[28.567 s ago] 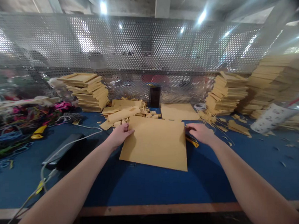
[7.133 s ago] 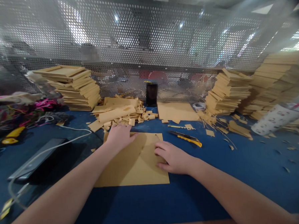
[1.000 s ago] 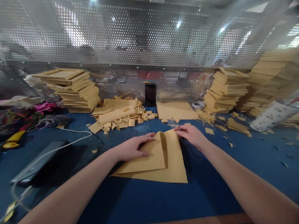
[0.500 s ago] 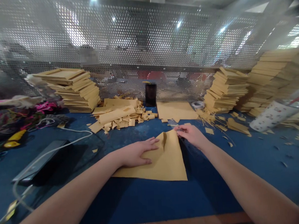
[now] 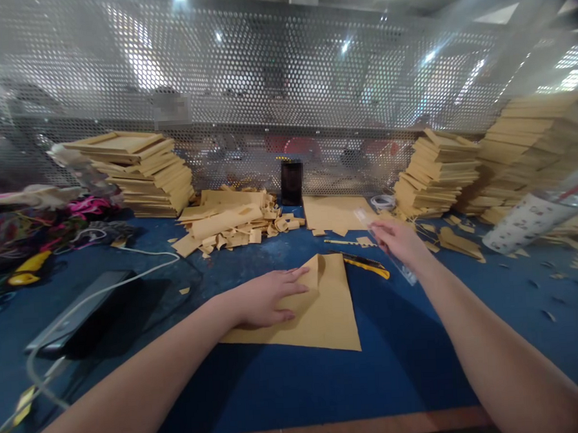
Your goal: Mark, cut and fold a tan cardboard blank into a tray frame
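in the head view, a brown paper sheet (image 5: 318, 308) is pressed flat on the blue counter (image 5: 421, 339) under the open left hand (image 5: 267, 298); one far corner is folded over, the rest is unfolded. a clear ruler (image 5: 392, 256) is gripped in the raised right hand (image 5: 397, 240), above a yellow knife (image 5: 366, 264). finished stacks (image 5: 141, 169) are seen behind.

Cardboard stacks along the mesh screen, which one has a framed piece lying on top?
The left stack, beside the coloured cords. Its top piece has a raised rim like a frame; the two right stacks show flat sheets.
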Demonstrator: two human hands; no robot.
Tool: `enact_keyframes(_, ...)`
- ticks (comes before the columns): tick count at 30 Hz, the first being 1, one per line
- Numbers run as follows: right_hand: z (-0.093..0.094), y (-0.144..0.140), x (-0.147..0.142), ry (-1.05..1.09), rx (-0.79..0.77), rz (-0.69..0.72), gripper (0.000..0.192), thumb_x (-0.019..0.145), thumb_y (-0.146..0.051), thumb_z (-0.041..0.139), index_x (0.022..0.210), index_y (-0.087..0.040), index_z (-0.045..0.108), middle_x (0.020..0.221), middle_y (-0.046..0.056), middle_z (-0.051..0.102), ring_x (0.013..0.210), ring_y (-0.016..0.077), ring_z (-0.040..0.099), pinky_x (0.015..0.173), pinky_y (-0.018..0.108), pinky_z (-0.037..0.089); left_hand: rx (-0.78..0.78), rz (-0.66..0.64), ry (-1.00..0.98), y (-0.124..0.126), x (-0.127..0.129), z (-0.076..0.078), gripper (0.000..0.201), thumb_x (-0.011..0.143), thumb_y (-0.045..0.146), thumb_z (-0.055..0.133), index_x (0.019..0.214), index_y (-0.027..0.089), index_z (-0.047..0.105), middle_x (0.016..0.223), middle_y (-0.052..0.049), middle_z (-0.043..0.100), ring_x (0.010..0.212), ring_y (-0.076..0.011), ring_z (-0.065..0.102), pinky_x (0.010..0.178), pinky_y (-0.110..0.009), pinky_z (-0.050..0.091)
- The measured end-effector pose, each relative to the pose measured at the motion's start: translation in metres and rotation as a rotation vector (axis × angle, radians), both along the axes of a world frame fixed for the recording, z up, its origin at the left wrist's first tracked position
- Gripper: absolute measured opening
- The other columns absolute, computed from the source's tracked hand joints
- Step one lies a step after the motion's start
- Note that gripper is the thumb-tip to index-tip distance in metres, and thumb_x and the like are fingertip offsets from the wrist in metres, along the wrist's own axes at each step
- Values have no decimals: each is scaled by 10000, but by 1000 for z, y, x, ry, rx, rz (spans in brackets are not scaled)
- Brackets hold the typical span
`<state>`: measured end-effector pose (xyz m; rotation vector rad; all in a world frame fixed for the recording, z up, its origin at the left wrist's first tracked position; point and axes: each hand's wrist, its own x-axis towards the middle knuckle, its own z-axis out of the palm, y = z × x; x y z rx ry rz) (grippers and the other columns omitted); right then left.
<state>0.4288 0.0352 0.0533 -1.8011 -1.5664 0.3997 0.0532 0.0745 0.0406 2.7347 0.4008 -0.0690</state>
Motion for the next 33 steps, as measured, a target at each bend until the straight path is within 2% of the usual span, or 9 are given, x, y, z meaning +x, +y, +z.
enact_keyframes(2,1,-1,8,-280,-52,-29,343,906,-454,507,1057,-196,675,734,42,681,627,184,611,592,285,434,-14,28,-11,0,0,-1,646,857,410,604,1452,332,365,1607,28,54,1447,-246,229,1167,-409,254)
enact_keyframes(4,-2,-1,10,-412,-105,-17,295,882,-444,545,965,-207,699,728,37,690,648,191,620,605,283,422,-27,64,-20,0,1,-1,687,824,419,646,1448,338,371,1609,27,27,1453,-261,209,1167,-418,253)
enact_keyframes(8,-10,0,7,-439,-168,22,221,862,-427,576,850,-230,676,703,4,687,637,170,620,579,255,403,-85,127,-39,0,2,1,727,770,406,699,1430,359,398,1609,48,-21,1464,-271,167,1177,-411,242)
enact_keyframes(14,-20,6,14,-483,-195,-64,170,899,-362,525,925,-233,631,811,14,708,689,170,637,602,249,410,-122,255,-62,7,0,0,704,766,429,694,1414,355,427,1608,45,-45,1469,-278,140,1184,-411,228)
enact_keyframes(20,-26,9,23,-575,-194,-169,180,846,-372,588,894,-200,614,788,60,689,695,221,631,602,288,414,-90,298,-51,14,-2,-6,702,778,489,669,1419,349,422,1611,27,-27,1470,-279,133,1187,-408,205)
enact_keyframes(24,-21,6,19,-645,-151,-194,218,828,-387,603,862,-174,629,865,120,674,798,284,628,655,339,443,-65,289,-36,12,-2,-6,691,787,524,651,1418,359,424,1611,27,-34,1457,-311,174,1170,-437,229)
enact_keyframes(27,-17,3,8,-667,-103,-135,210,870,-344,556,940,-173,657,969,126,667,894,275,622,779,357,466,-47,287,-20,11,-2,-5,691,791,534,646,1421,360,421,1612,18,-40,1444,-338,201,1159,-465,239)
enact_keyframes(30,-17,3,-6,-659,-44,48,247,911,-273,515,1092,-212,671,1140,93,637,1057,238,590,927,321,441,-50,272,-7,12,-2,-4,695,791,534,647,1424,365,414,1611,20,-42,1447,-338,191,1157,-475,241)
enact_keyframes(33,-23,8,-11,-641,-17,170,301,924,-230,502,1171,-210,672,1176,100,624,1091,240,581,955,326,441,-65,240,-2,13,-3,-3,696,792,525,652,1426,377,408,1610,32,-38,1451,-334,178,1162,-480,231)
